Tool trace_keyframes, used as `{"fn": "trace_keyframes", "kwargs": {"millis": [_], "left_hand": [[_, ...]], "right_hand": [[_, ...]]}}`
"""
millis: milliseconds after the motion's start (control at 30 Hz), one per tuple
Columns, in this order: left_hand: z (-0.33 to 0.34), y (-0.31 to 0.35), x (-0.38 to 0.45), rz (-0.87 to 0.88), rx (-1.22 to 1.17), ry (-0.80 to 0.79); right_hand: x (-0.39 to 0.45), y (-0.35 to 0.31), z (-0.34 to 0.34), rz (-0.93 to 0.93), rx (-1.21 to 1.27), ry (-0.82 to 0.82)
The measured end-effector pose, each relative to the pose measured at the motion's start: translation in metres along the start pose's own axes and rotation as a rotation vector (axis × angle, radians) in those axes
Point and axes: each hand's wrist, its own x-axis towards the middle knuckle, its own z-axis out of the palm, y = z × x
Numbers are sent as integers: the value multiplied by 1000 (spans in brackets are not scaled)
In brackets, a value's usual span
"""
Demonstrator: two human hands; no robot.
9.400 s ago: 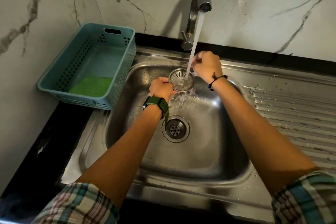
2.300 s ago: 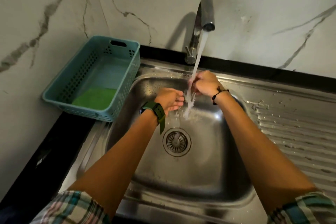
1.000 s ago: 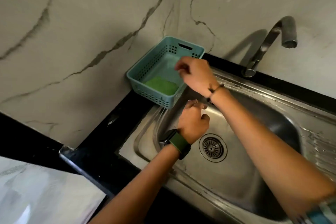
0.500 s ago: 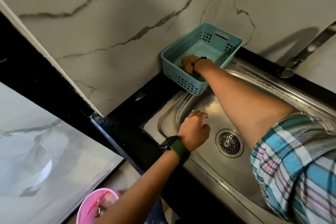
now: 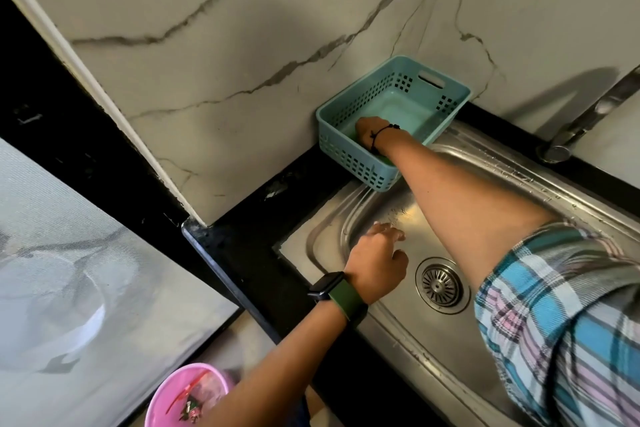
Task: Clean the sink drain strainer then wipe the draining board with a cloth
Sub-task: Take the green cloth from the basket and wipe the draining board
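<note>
The round metal strainer [image 5: 440, 284] sits in the drain of the steel sink [image 5: 391, 333]. My right hand [image 5: 370, 130] reaches across the basin into the teal basket [image 5: 349, 158]. Its fingers curl down onto the green cloth [image 5: 385, 159], of which only a sliver shows under the wrist. My left hand [image 5: 377, 258] hovers at the sink's left wall with its fingers loosely apart and nothing in it. The draining board is out of view to the right.
The tap [image 5: 588, 118] stands at the back right with no water running. The basket rests on the black counter [image 5: 249, 239] against the marble wall. A pink bin [image 5: 183, 395] with scraps stands on the floor at lower left.
The water has stopped and the strainer is back in the drain. My right hand went from the tap into the basket onto the green cloth. The view swung left.
</note>
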Motion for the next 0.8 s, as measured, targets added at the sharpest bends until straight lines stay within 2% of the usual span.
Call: {"fn": "trace_keyframes", "kwargs": {"millis": [167,333,467,567,633,733,800], "left_hand": [[8,-2,0,-22,15,-33],[11,-1,0,-20,23,-33],[4,-6,-2,2,19,8],[-8,-17,-5,-37,-22,108],[-20,-27,-5,-75,-57,205],[-34,-41,-6,-106,-154,301],[-41,-48,-7,-134,-207,365]], "right_hand": [[9,-1,-2,-8,17,-17],[10,-4,-3,5,162,36],[-5,8,-31,49,520,222],[-40,20,-62,51,876,394],[-77,22,-71,-45,1104,496],[-140,20,-44,-205,1283,474],[-166,16,0,-166,1201,386]]}}
